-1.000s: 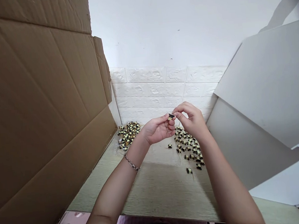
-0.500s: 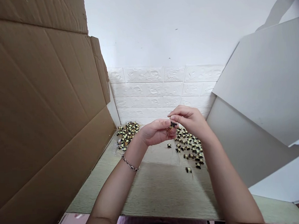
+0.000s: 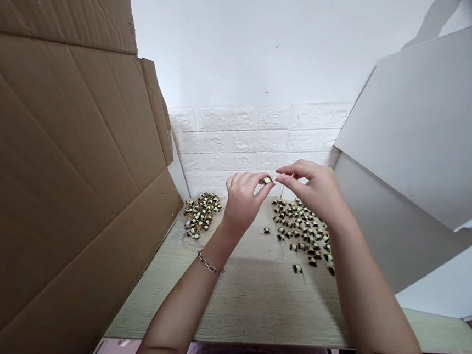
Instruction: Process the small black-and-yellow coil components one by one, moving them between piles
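Raised above the table, my left hand (image 3: 244,199) pinches a small transformer (image 3: 266,180) between thumb and forefinger. The part has a yellow-wrapped middle and black ends with pins. Just to its right is my right hand (image 3: 313,188), thumb and forefinger stretched toward it with a small gap between their tips. I see nothing between those fingers, though a fine wire would be too thin to make out. A lone transformer (image 3: 266,230) lies on the table below my hands, and another transformer (image 3: 297,269) sits nearer the front edge.
A spread of similar transformers (image 3: 302,223) covers the right side, partly behind my right forearm. At the back left is a heap of transformers with orange wires (image 3: 201,216) on clear plastic. Cardboard (image 3: 65,159) walls the left; a white panel (image 3: 422,127) stands at right.
My left hand has turned over, its back now facing me, and lifted the transformer slightly. My right hand has drawn a little to the right, away from the part.
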The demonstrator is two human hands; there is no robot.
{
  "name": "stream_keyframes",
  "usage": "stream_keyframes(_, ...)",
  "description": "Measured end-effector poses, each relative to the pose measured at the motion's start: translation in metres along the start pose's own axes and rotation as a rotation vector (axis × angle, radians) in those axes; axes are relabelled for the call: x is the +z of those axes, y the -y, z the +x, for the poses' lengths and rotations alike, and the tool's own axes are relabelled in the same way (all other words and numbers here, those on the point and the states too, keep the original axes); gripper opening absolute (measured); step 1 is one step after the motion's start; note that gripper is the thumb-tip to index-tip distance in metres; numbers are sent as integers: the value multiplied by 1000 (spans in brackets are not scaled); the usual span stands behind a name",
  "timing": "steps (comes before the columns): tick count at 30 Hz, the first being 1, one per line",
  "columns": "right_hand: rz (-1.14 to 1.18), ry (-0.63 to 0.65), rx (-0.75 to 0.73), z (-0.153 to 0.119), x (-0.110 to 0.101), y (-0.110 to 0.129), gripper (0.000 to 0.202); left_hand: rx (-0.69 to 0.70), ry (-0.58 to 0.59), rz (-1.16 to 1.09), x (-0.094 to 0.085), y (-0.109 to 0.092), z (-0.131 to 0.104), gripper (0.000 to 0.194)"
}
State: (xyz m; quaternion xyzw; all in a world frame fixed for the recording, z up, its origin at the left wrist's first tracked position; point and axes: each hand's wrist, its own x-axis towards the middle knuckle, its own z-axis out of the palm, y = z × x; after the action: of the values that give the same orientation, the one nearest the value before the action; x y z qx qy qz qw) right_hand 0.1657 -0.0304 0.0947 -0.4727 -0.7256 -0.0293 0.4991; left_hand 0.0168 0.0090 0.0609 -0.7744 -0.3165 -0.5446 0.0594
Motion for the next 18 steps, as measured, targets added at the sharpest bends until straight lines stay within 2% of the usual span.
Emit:
stream_keyframes(3,-136,0,-70,-3,5,10,16,106,-92,171,4,2,-4,17)
stream_keyframes(7,-199,-8,-122,-4,8,14,13,186,-137,273,3,2,-5,16)
stream_keyframes(18,-51,16,-55,-1,7,7,11,171,-217,173,-1,-1,-2,14)
